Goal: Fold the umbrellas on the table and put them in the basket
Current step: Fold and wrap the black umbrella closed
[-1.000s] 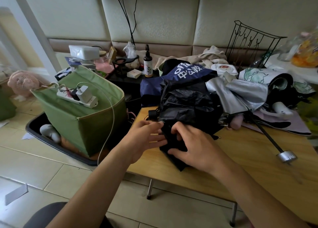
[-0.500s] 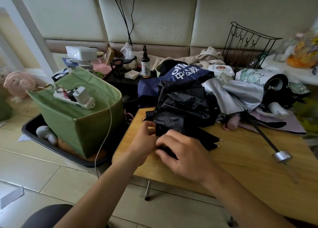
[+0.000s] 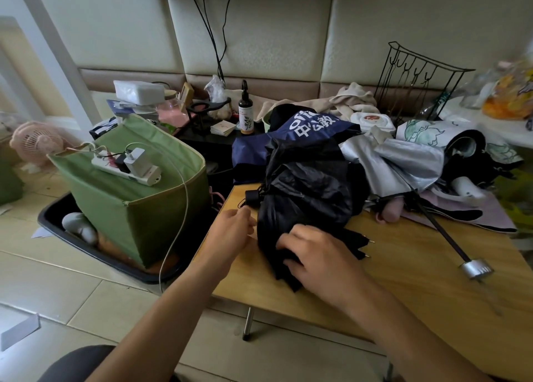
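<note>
A crumpled black umbrella (image 3: 305,202) lies half folded at the wooden table's (image 3: 403,280) left front. My right hand (image 3: 320,254) rests on its lower fabric with fingers curled into the cloth. My left hand (image 3: 230,231) is at the umbrella's left edge, just below its black handle (image 3: 252,197), fingers curled against the fabric. Behind lie a blue umbrella (image 3: 311,127) with white lettering, a silver umbrella (image 3: 398,162) whose shaft ends in a metal handle (image 3: 476,269), and a white floral umbrella (image 3: 427,133). The green fabric basket (image 3: 129,202) stands on the floor to the left.
A white power strip with a charger (image 3: 129,165) lies across the basket's open top, its cable hanging down. The basket sits in a black tray (image 3: 72,237). A bottle (image 3: 245,113), boxes and a black wire rack (image 3: 418,81) crowd the back. A pink fan (image 3: 37,142) stands far left.
My left hand slid from the top of the black fabric to the umbrella's left edge. My right hand moved a little right and down on the fabric, which is now bunched more tightly.
</note>
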The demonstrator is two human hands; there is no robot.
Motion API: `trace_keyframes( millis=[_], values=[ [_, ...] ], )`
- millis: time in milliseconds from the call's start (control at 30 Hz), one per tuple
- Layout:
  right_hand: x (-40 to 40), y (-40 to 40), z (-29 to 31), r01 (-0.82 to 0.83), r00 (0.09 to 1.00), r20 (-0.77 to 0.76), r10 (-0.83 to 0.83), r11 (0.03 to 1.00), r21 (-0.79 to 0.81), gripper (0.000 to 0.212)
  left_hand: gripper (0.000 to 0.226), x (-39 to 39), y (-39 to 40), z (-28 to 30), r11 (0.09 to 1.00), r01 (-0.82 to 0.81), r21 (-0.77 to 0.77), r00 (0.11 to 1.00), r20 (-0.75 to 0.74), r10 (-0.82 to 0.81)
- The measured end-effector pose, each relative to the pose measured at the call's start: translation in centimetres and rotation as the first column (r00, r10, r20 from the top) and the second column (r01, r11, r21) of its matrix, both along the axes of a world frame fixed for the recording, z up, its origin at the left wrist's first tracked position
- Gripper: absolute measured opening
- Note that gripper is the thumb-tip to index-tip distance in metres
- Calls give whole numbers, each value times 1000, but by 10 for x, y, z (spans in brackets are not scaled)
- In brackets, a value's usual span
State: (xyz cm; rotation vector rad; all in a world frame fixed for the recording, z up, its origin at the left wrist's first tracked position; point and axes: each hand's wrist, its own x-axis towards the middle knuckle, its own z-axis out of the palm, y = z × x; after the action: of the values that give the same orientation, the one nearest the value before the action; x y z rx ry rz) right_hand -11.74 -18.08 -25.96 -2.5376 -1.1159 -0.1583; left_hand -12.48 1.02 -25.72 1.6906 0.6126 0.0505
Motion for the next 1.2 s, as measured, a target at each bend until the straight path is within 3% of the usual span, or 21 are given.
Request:
trace_keyframes(
  millis=[133,367,467,533,600,700,867,1000,1100,1200],
  values=[
    [-1,1,-2,13,998,-64,-15,999,-36,29,32,-3,-2,2,982,175,72,982,-88,-168],
    [4,-4,6,-20,987,-160,31,997,70,12,17,-2,0,-5,983,183,19,982,-45,-182],
    [5,-4,2,-23,980,-200,14,999,-42,17,18,-1,-1,-11,960,174,220,985,-42,-169],
    [5,-3,-3,-36,976,-219,13,994,-100,20,21,-2,-4,-16,860,149,488,986,-4,-168],
    [5,-2,-6,-36,974,-228,13,995,-98,20,25,-5,-11,-17,708,93,700,955,139,-263],
    [6,-1,-7,-31,972,-234,19,998,-47,22,27,-6,-22,-19,535,94,840,816,243,-525],
    [7,-5,-5,30,992,-129,-15,992,121,14,42,-1,-18,-32,379,199,904,772,93,-628],
    [15,-9,-6,202,977,2,-211,940,276,11,61,-5,-21,-54,170,353,920,757,-175,-629],
    [21,-11,-2,264,928,136,-346,871,415,13,75,-11,-27,-68,125,386,914,764,-241,-599],
    [22,-12,11,338,820,249,-515,787,515,24,80,-10,-26,-68,101,404,909,763,-275,-585]
  ],
)
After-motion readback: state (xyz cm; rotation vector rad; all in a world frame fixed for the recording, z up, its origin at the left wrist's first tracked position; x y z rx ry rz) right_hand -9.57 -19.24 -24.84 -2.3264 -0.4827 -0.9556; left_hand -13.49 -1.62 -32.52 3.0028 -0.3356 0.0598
